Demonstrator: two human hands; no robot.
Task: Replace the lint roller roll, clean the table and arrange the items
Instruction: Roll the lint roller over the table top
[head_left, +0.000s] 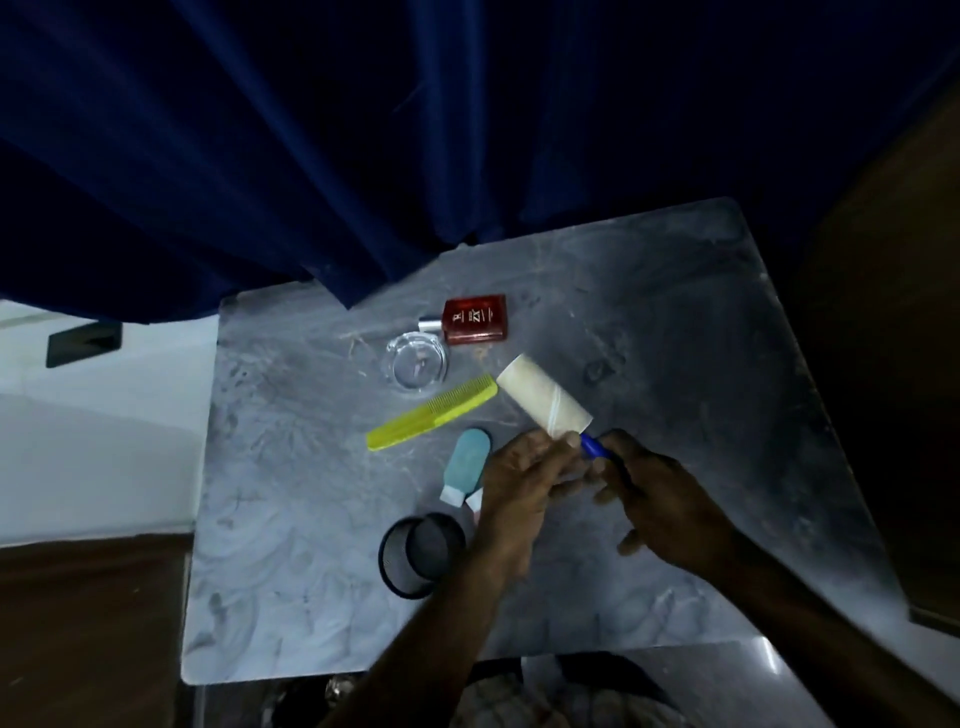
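Note:
I hold a lint roller above the grey marbled table (291, 571). Its pale cream roll (540, 399) points up and to the left. The blue handle (595, 447) shows just below the roll. My left hand (519, 483) pinches the lower end of the roll with thumb and fingers. My right hand (660, 499) grips the blue handle, most of which is hidden inside the fingers.
On the table lie a red perfume bottle (475, 318), a clear glass ashtray (418, 364), a yellow-green comb (431, 413), a teal foot file (467, 460) and a black mesh cup (421, 553) on its side. A dark blue curtain (415, 130) hangs behind.

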